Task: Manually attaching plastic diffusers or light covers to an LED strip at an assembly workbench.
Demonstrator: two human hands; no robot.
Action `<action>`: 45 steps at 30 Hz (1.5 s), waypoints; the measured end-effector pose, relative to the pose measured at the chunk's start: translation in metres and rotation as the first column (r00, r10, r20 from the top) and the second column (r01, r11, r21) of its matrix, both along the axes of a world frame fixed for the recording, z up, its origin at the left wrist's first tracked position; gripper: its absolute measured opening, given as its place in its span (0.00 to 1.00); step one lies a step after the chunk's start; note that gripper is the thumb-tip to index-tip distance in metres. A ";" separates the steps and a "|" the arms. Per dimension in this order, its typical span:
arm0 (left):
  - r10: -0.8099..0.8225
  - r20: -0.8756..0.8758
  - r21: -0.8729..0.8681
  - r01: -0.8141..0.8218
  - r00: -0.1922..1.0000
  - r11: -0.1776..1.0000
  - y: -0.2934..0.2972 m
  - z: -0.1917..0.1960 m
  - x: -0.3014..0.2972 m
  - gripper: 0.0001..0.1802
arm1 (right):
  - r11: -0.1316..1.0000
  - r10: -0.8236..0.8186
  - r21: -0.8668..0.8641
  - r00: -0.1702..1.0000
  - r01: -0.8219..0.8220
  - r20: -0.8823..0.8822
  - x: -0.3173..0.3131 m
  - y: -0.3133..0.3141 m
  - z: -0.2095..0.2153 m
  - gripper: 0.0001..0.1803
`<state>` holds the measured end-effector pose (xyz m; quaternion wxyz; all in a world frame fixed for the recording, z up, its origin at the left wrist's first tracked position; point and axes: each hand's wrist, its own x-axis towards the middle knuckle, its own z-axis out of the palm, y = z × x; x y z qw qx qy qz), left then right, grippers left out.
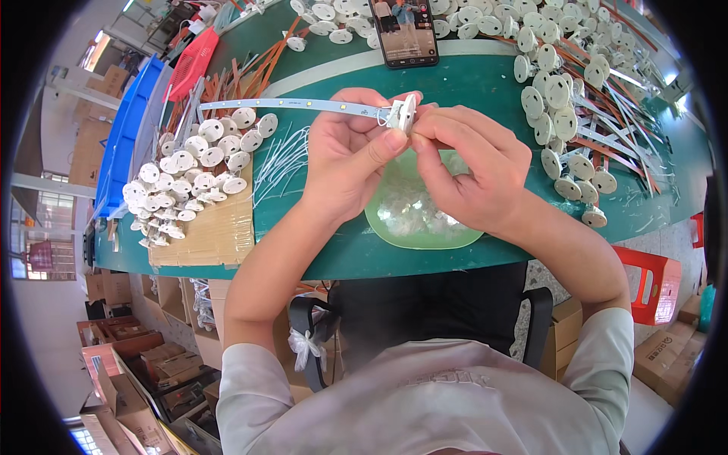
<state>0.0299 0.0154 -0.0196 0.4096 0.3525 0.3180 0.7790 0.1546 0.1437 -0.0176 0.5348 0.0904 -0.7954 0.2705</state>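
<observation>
My left hand (345,152) is closed around a white round cap (407,114), holding it on edge over the table. From the cap a narrow white LED strip (280,104) runs off to the left, and thin white wires (388,117) join the two. My right hand (478,163) is pinched at the cap's near face; whatever lies between its fingertips is too small to make out. Below both hands sits a light green tray (425,241) holding a heap of small clear pieces, partly covered by my right hand.
Many similar white caps (186,163) lie on cardboard (220,239) at left, beside loose white wires (280,163). More capped strips (557,91) cover the right side. A phone (406,34) stands at the back. Blue (125,144) and red (193,64) bins stand far left.
</observation>
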 end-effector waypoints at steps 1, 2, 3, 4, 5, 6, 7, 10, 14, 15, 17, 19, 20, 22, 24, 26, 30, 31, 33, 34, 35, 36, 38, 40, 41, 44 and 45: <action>0.002 -0.001 0.002 -0.002 1.000 1.000 0.001 0.000 0.001 0.19 | 1.000 -0.013 -0.020 1.000 0.013 -0.010 -0.002 0.000 -0.001 0.08; -0.001 0.009 0.014 0.000 1.000 1.000 0.002 0.000 0.001 0.19 | 0.999 -0.026 -0.041 0.999 0.025 -0.020 -0.003 0.000 -0.002 0.08; -0.001 0.019 0.026 0.001 1.000 1.000 0.002 0.000 0.001 0.19 | 0.999 -0.024 -0.040 1.000 0.023 -0.020 -0.002 -0.001 -0.001 0.08; 0.001 0.019 0.026 -0.002 1.000 1.000 0.001 0.000 0.000 0.19 | 0.999 -0.025 -0.038 0.999 0.025 -0.020 -0.002 -0.002 -0.001 0.08; 0.000 0.014 0.026 0.000 1.000 1.000 0.000 -0.002 -0.001 0.19 | 0.999 -0.027 -0.037 0.999 0.027 -0.020 -0.002 -0.003 -0.001 0.08; -0.004 0.011 0.025 0.004 1.000 1.000 0.000 -0.004 -0.001 0.19 | 0.999 -0.028 -0.036 0.999 0.027 -0.019 -0.002 -0.002 -0.001 0.08; -0.005 0.012 0.026 0.005 1.000 1.000 0.001 -0.004 -0.002 0.19 | 0.999 -0.042 -0.015 0.999 0.042 -0.017 -0.003 -0.001 -0.001 0.08; 0.037 -0.002 0.008 -0.037 0.999 0.999 0.003 -0.006 0.000 0.19 | 0.998 -0.056 0.010 0.998 0.056 0.005 -0.002 0.000 0.000 0.08; 0.044 -0.040 0.027 -0.043 0.998 0.999 0.004 -0.004 0.002 0.19 | 0.999 -0.043 -0.002 0.999 0.043 0.028 -0.001 0.002 0.000 0.08; 0.047 -0.029 0.030 -0.046 0.998 0.999 0.004 -0.003 0.003 0.18 | 0.999 -0.041 -0.001 0.999 0.041 0.029 -0.001 0.002 0.001 0.08; 0.045 0.017 0.016 -0.045 0.999 0.999 0.003 0.001 0.004 0.17 | 0.996 -0.073 0.042 0.997 0.074 -0.021 -0.003 0.003 0.001 0.09; 0.041 0.060 0.005 -0.042 0.997 0.999 0.003 0.002 0.003 0.16 | 0.996 -0.075 0.045 0.997 0.076 -0.027 -0.003 0.002 -0.001 0.09; 0.050 0.054 0.002 -0.050 0.997 0.999 0.005 0.001 0.004 0.16 | 0.996 -0.079 0.047 0.996 0.080 -0.032 -0.003 0.002 -0.002 0.09; 0.063 0.048 -0.001 -0.063 0.997 0.998 0.004 0.001 0.003 0.15 | 0.996 -0.078 0.050 0.997 0.079 -0.019 -0.002 0.002 -0.001 0.09; 0.060 0.040 -0.008 -0.060 0.997 0.998 0.003 0.001 0.002 0.16 | 0.995 -0.079 0.054 0.997 0.080 -0.008 0.000 0.001 0.000 0.09; 0.046 -0.005 -0.004 -0.046 0.999 0.999 0.002 -0.002 -0.003 0.16 | 0.997 -0.069 0.045 0.997 0.068 0.027 0.000 0.001 0.001 0.08; 0.036 0.046 0.009 -0.036 0.998 0.999 0.004 -0.001 0.002 0.18 | 0.997 -0.072 0.042 0.997 0.071 0.020 0.000 0.002 0.004 0.08; 0.034 0.046 0.008 -0.035 0.998 0.999 0.004 -0.001 0.002 0.18 | 0.997 -0.069 0.023 0.997 0.068 0.027 -0.001 0.002 0.004 0.08; 0.056 0.047 0.010 -0.057 0.997 0.998 0.005 -0.003 0.003 0.19 | 0.998 -0.068 0.001 0.997 0.068 0.035 -0.001 0.003 0.005 0.08; 0.055 0.049 0.008 -0.055 0.997 0.998 0.005 -0.004 0.003 0.19 | 0.997 -0.069 0.020 0.997 0.069 0.028 -0.002 0.003 0.005 0.08; 0.059 0.037 0.008 -0.059 0.998 0.998 0.005 -0.004 0.003 0.19 | 0.997 -0.071 0.040 0.997 0.070 0.021 -0.002 0.003 0.005 0.08; 0.063 0.024 0.009 -0.063 0.998 0.998 0.005 -0.005 0.002 0.19 | 0.997 -0.073 0.038 0.997 0.072 0.022 -0.002 0.004 0.005 0.08; 0.075 -0.015 0.019 -0.075 0.997 0.997 0.007 -0.007 0.003 0.19 | 0.998 -0.064 0.012 0.997 0.064 0.038 -0.001 0.004 0.004 0.08; 0.094 -0.054 0.029 -0.092 0.994 0.995 0.006 -0.009 0.003 0.19 | 0.997 -0.073 0.036 0.997 0.071 0.033 0.000 0.005 0.004 0.08; 0.073 -0.045 0.018 -0.072 0.996 0.997 0.005 -0.009 0.002 0.19 | 0.995 -0.081 0.061 0.996 0.080 0.026 0.000 0.005 0.004 0.08; 0.011 0.010 0.025 -0.012 1.000 1.000 0.005 -0.005 0.001 0.18 | 0.997 -0.062 0.051 0.998 0.063 -0.023 -0.001 0.007 0.005 0.08; -0.025 0.059 0.040 0.023 0.998 0.999 0.005 -0.004 0.001 0.18 | 0.997 -0.063 0.049 0.998 0.064 -0.024 -0.001 0.006 0.005 0.08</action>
